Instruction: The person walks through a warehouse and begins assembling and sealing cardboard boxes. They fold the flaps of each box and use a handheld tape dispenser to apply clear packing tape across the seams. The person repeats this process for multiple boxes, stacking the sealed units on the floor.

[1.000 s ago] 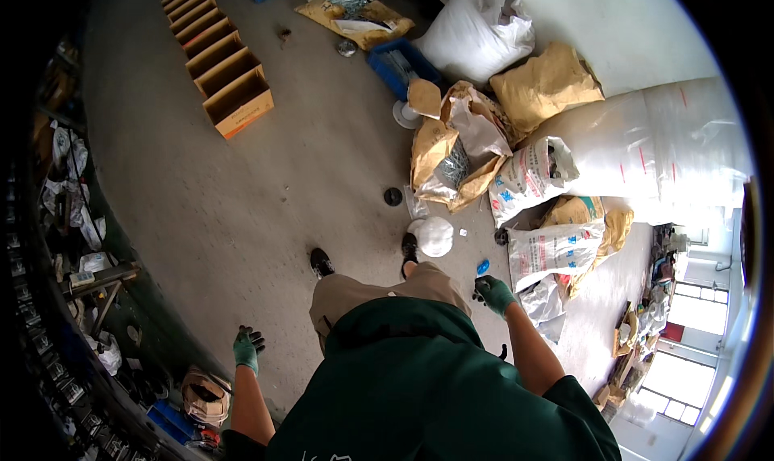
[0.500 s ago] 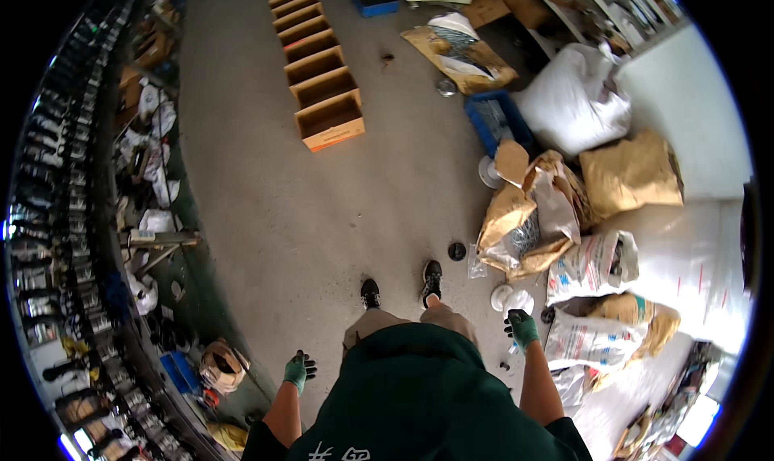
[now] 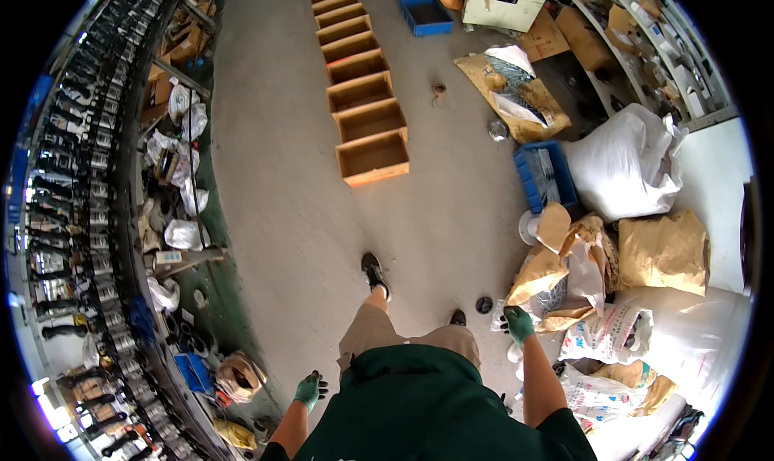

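Both of my hands wear green gloves with dark fingertips. At my left side hangs my left hand (image 3: 310,389), its fingers loosely spread and nothing in them. My right hand (image 3: 518,322) swings out over the right side, also holding nothing, fingers apart. In the picture it overlaps the edge of a torn brown paper sack (image 3: 532,282) with grey metal pieces inside; I see no grip on it. A row of open cardboard boxes (image 3: 373,156) runs along the floor ahead of me.
A blue bin (image 3: 545,175), a large white sack (image 3: 625,162) and a brown paper bag (image 3: 665,253) line the right. Farther off is another blue bin (image 3: 426,15). A black round part (image 3: 484,304) lies near my foot. At left, a long rack (image 3: 89,219) holds many dark parts.
I have stepped forward, with my left foot now ahead. The boxes and sacks sit nearer and lower in view. My right hand has swung forward; both hands remain without any object.
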A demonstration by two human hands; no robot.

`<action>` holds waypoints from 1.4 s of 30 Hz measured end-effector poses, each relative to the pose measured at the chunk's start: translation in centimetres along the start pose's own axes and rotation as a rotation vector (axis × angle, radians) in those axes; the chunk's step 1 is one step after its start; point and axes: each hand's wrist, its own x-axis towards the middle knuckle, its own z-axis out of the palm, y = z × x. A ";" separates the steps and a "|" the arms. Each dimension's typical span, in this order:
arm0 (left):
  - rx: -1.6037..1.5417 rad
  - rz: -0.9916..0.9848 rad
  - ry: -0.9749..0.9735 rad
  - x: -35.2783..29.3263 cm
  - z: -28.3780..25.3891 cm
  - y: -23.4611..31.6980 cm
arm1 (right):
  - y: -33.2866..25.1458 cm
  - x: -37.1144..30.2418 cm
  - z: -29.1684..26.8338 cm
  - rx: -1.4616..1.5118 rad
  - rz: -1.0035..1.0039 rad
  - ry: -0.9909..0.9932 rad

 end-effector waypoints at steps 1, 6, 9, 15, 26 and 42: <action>-0.059 -0.005 0.035 1.9 -1.4 3.2 | -1.4 -0.2 1.2 0.040 0.050 0.018; -0.303 0.089 0.130 7.8 -9.3 21.6 | -2.8 -1.3 5.4 0.072 0.190 0.041; -0.235 0.175 0.162 7.5 -10.3 32.0 | -2.2 -1.1 6.3 0.065 0.336 0.062; -0.119 0.253 0.205 5.1 -8.4 40.9 | -7.8 6.3 7.9 0.083 0.473 -0.041; 0.005 0.031 0.216 2.8 -5.9 47.7 | -27.4 17.6 4.2 0.447 0.005 0.060; 0.108 0.100 0.130 7.8 -5.5 57.9 | -15.4 13.1 9.2 0.452 0.506 0.110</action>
